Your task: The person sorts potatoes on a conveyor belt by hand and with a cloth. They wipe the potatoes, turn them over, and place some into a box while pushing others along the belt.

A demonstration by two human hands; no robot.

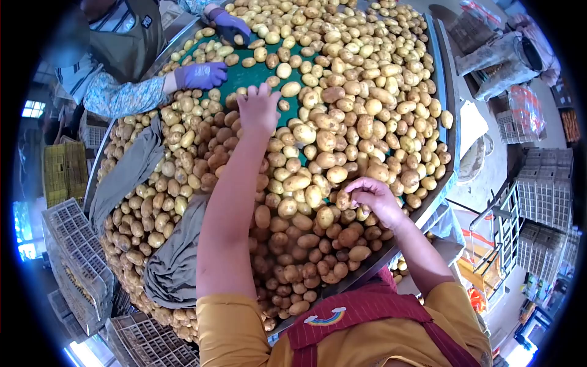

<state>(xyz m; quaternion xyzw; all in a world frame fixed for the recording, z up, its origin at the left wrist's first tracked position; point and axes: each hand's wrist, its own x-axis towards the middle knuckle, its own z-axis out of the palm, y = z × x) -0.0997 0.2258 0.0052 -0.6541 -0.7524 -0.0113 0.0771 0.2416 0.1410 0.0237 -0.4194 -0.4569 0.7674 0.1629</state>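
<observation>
Right hand (374, 197) pinches smooth oval potato (343, 200); left hand (258, 110) rests open on potatoes (318, 140).

No wording can be read at the sorting table. A small dark tag (145, 21) on a co-worker's olive apron (131, 52) carries pale marks too small to make out. The rainbow emblem (327, 317) on the camera wearer's striped red apron (367, 306) bears no letters. No print can be made out on the potatoes (342, 79), the grey crates (73, 257) or the yellow crates (64, 171).
</observation>
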